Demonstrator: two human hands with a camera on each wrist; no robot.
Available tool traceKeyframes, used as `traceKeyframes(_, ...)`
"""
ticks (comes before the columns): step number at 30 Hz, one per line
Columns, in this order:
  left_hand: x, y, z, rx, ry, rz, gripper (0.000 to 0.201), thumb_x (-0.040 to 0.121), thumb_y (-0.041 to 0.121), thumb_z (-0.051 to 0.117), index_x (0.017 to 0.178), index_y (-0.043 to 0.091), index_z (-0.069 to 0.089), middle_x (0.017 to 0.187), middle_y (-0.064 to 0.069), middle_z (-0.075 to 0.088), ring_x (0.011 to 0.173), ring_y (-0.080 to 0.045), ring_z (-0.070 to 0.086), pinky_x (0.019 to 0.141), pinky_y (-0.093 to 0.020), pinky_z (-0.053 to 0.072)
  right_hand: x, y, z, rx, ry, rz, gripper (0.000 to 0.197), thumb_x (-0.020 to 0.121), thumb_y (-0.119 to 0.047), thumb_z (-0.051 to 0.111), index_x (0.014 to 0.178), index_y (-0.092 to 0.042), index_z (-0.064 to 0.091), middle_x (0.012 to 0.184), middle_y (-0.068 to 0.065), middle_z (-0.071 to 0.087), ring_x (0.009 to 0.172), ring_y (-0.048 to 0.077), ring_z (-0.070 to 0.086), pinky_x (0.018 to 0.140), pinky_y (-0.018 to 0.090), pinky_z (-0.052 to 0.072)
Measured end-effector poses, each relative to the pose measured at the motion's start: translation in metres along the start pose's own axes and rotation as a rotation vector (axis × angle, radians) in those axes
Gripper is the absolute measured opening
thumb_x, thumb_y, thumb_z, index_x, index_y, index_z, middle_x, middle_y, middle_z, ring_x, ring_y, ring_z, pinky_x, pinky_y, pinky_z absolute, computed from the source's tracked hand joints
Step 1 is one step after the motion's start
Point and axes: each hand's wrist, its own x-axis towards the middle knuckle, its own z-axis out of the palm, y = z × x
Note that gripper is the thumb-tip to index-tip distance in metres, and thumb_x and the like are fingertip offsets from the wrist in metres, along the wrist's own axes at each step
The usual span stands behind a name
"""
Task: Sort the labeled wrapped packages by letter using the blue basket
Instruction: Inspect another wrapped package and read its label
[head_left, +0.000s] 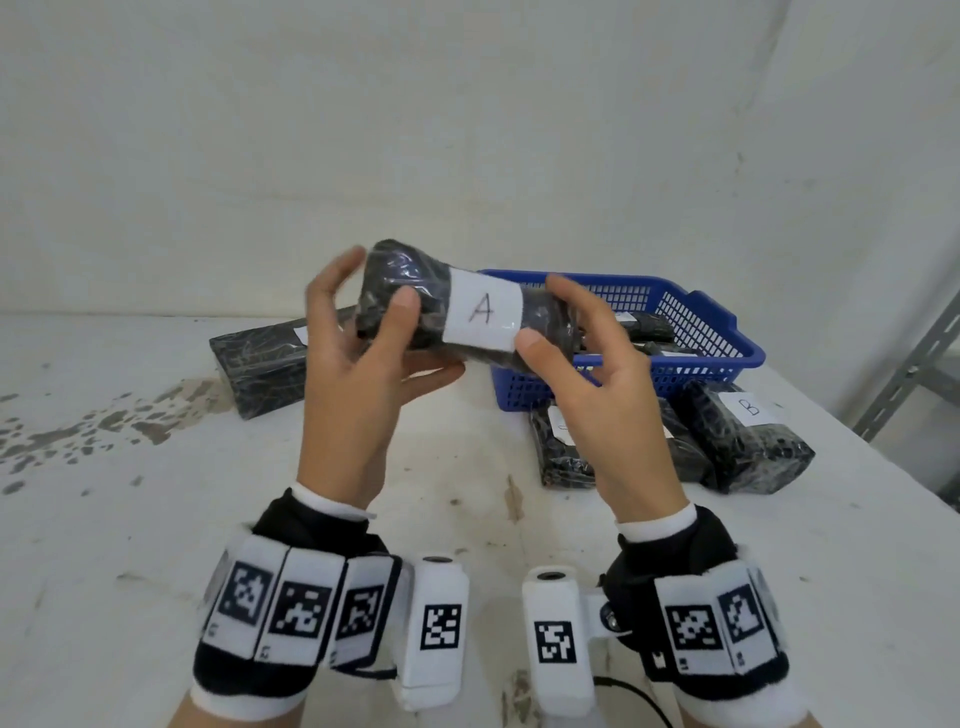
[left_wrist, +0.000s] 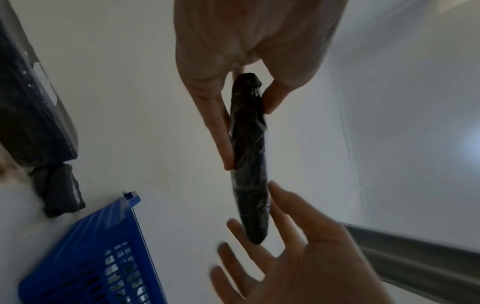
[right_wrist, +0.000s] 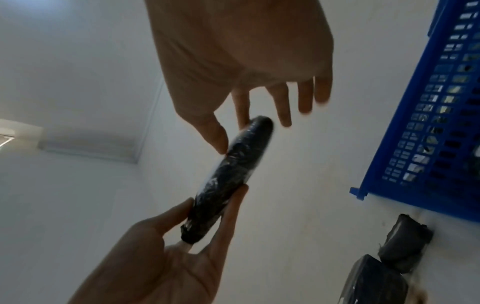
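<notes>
Held package: black wrapped package (head_left: 415, 291) with a white label (head_left: 483, 310) marked "A", raised above the table (head_left: 156, 519), lying roughly level between both hands, in front of the blue basket's left end.
Left hand: left hand (head_left: 358, 374) gripping the package's left end, thumb on the near face, fingers curled behind and under; in the left wrist view, thumb and fingers pinching the thin edge (left_wrist: 246, 123).
Right hand: right hand (head_left: 597, 384) at the package's right end, thumb tip at the label's lower right corner, fingers spread and only lightly bent; index touching the package end in the right wrist view (right_wrist: 241, 152), other fingers apart from it; firm grip or mere touch, hard to tell through the motion blur.
Basket: blue basket (head_left: 717, 322) on the table behind and right of the hands, holding more black packages; near wall just behind two packages on the table.
Sorted right: package labelled "B" (head_left: 748, 441) near the table's right edge, touching a second black package (head_left: 561, 447) whose label sits partly hidden behind the right hand.
Sorted left: one long black package (head_left: 260, 364) lying left of the hands, white label at its far end, letter hidden.
Open room: bare stained tabletop wide to the left and in front of the wrists; tighter on the right, between the basket and the table edge.
</notes>
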Motion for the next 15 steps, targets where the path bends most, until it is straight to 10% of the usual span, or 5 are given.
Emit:
traceKeyframes(5, 0.000, -0.001, 0.001, -0.028, -0.053, -0.090, 0.047, 0.094, 0.028, 0.056, 0.137, 0.033, 0.040, 0.116, -0.003, 0.069, 0.091, -0.026, 0.073, 0.075, -0.037, 0.061, -0.001, -0.008, -0.003, 0.208, -0.092, -0.018, 0.048, 0.094, -0.011, 0.066, 0.133, -0.035, 0.052, 0.122, 0.004, 0.067, 0.076, 0.019, 0.073, 0.074, 0.034, 0.062)
traceKeyframes(10, 0.002, -0.009, -0.002, 0.049, -0.014, -0.083, 0.064, 0.075, 0.016, 0.078, 0.125, 0.031, 0.042, 0.124, -0.011, 0.063, 0.102, -0.029, 0.069, 0.070, -0.033, 0.060, 0.000, -0.007, -0.004, 0.200, -0.105, -0.027, 0.061, 0.087, -0.012, 0.073, 0.140, -0.032, 0.048, 0.124, 0.005, 0.065, 0.079, 0.008, 0.069, 0.071, 0.023, 0.056)
traceKeyframes(15, 0.002, -0.009, -0.002, 0.096, -0.034, -0.028, 0.068, 0.074, 0.021, 0.079, 0.130, 0.034, 0.043, 0.119, -0.007, 0.066, 0.102, -0.022, 0.069, 0.070, -0.030, 0.059, 0.001, -0.008, -0.008, 0.212, -0.080, 0.006, 0.054, 0.088, -0.015, 0.073, 0.134, -0.028, 0.050, 0.114, 0.010, 0.069, 0.069, 0.019, 0.070, 0.072, 0.035, 0.061)
